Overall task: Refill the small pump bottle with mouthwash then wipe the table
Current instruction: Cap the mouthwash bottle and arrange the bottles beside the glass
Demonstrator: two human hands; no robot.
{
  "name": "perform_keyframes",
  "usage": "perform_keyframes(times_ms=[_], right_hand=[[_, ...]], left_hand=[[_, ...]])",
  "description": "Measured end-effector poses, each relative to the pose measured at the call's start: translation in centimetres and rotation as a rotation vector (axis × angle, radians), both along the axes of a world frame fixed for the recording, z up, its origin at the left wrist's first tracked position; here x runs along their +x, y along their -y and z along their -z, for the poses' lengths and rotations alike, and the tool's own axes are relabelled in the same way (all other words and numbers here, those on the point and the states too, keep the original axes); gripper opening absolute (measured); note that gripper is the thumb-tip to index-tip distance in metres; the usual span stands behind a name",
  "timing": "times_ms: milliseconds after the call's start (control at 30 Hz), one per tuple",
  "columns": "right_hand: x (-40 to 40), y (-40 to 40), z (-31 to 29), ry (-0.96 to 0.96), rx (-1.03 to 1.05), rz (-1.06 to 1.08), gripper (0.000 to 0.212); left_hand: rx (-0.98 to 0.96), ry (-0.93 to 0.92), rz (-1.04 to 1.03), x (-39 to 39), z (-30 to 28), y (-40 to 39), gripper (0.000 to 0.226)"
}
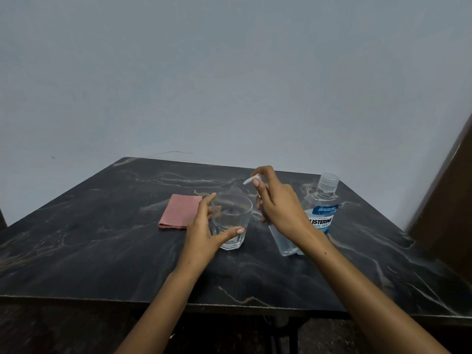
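A small clear pump bottle [284, 242] stands on the dark marble table [102, 238], tilted slightly. My right hand [278, 203] is wrapped around its neck, with a finger over the white pump head. A clear drinking glass [231, 218] stands just left of it. My left hand [204, 231] is curled around the glass, thumb on its near side, fingers spread; I cannot tell whether it is touching it. The Listerine mouthwash bottle [323, 208] stands upright with its clear cap on, behind my right wrist. A folded pink cloth [178, 210] lies flat, left of the glass.
A plain grey wall rises behind the table's far edge. A dark wooden panel [449, 200] stands at the right. The table's front edge runs across the lower part of the view, with dark floor below.
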State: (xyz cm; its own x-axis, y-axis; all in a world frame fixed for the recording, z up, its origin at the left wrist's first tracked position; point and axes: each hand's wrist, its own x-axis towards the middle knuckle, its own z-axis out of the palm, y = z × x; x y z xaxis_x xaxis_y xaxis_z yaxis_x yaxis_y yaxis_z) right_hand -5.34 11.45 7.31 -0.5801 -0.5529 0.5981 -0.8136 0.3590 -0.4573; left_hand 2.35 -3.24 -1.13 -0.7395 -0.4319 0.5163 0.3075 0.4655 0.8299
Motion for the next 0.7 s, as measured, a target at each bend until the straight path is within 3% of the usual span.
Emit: perform_keyframes(times_ms=[133,267,367,700], right_hand=[[0.2,-0.6,1.3,-0.002,-0.019,0.041,0.032],[0.4,-0.8,3.3,0.066,-0.045,0.004,0.067],[0.0,-0.6,4.2,0.101,-0.075,0.028,0.08],[-1.8,1.4,4.7,0.207,-0.219,0.135,0.077]], left_hand=[[0.021,0.001,0.022,-0.2,-0.1,0.4,0.09],[0.039,0.043,0.051,-0.8,-0.5,1.2,0.085],[0.055,0.063,0.069,-1.5,-0.8,1.7,0.082],[0.051,0.111,0.107,-3.1,-0.9,3.1,0.081]])
